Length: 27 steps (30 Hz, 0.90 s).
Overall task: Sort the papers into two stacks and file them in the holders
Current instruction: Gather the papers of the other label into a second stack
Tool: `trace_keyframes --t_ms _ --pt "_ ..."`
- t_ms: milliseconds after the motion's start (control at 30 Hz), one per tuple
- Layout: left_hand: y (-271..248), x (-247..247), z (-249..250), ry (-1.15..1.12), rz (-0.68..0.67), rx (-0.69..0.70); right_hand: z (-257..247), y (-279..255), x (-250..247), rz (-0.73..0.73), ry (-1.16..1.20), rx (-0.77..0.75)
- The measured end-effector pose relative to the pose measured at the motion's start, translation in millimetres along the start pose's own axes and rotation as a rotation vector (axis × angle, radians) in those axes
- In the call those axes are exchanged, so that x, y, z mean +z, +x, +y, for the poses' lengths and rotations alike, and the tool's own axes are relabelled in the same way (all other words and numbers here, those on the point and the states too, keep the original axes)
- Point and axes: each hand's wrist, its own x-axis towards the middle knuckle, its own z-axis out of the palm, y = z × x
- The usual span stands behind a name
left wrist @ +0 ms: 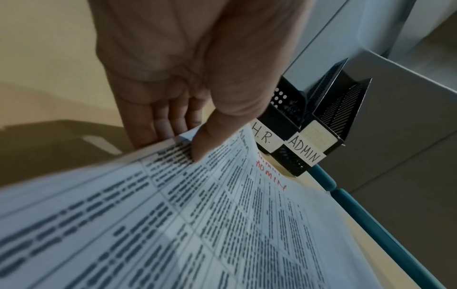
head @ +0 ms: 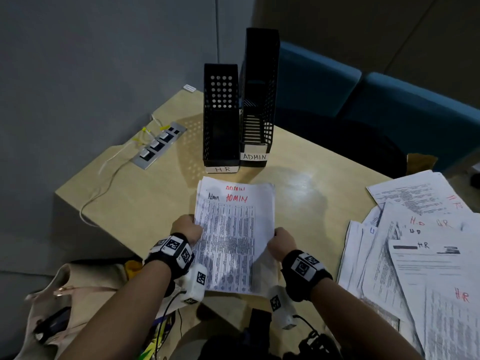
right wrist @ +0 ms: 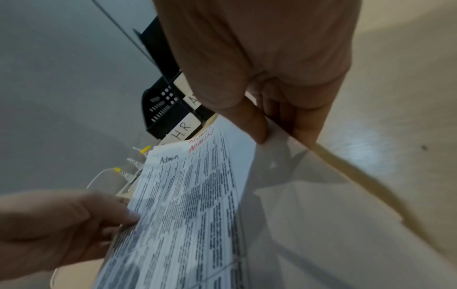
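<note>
Right now both hands hold the ADMIN stack (head: 235, 229) by its long edges, left hand (head: 186, 228) on the left, right hand (head: 281, 241) on the right, fingers pinching the sheets, thumbs on top. It hangs just over the tabletop (head: 311, 183), long axis pointing straight at the two holders. The ADMIN holder (head: 257, 100) stands ahead and slightly right, beside the HR holder (head: 220, 113), so the right hand is nearer. HR papers (head: 420, 250) lie well apart, right.
</note>
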Motion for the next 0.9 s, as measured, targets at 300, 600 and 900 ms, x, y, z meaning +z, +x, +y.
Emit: trace_keyframes --t_ms 300,600,900 --pt "-5 11 36 0.092 0.250 0.054 1 -7 -21 0.024 -0.070 -0.021" --pt "-42 94 147 0.473 -0.027 0.561 104 -40 -108 0.327 -0.221 -0.012" --pt "-92 208 196 0.414 -0.493 0.444 259 -85 -143 0.285 -0.321 0.437"
